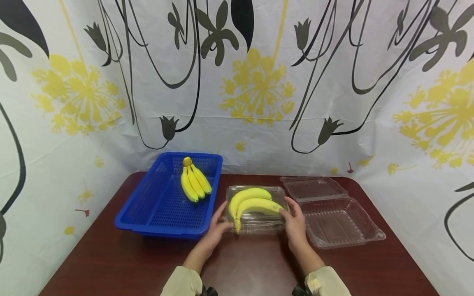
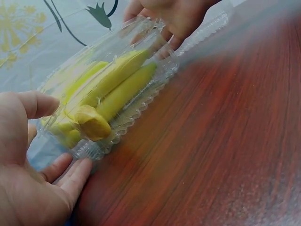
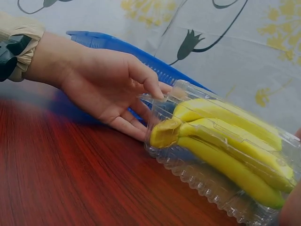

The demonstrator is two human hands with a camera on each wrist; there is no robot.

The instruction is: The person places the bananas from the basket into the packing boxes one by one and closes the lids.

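Blue basket [image 1: 159, 213] at left, placed on a red-brown table [image 1: 252, 263]; a bunch of three bananas [image 1: 195, 181] is contained toward its far right side. To its right, one end of a clear box [image 1: 257, 218] is held by the left hand [image 1: 216, 230], thumb above and fingers lower down. Within the box, near the table's middle, a second bunch [image 1: 255, 204] is seen under the plastic, its stem directed toward the left hand. The opposite end is gripped by the right hand [image 1: 295, 224]. At right, beside this hand, an open box [image 1: 340, 220] is set, its lid [image 1: 314, 188] folded back.
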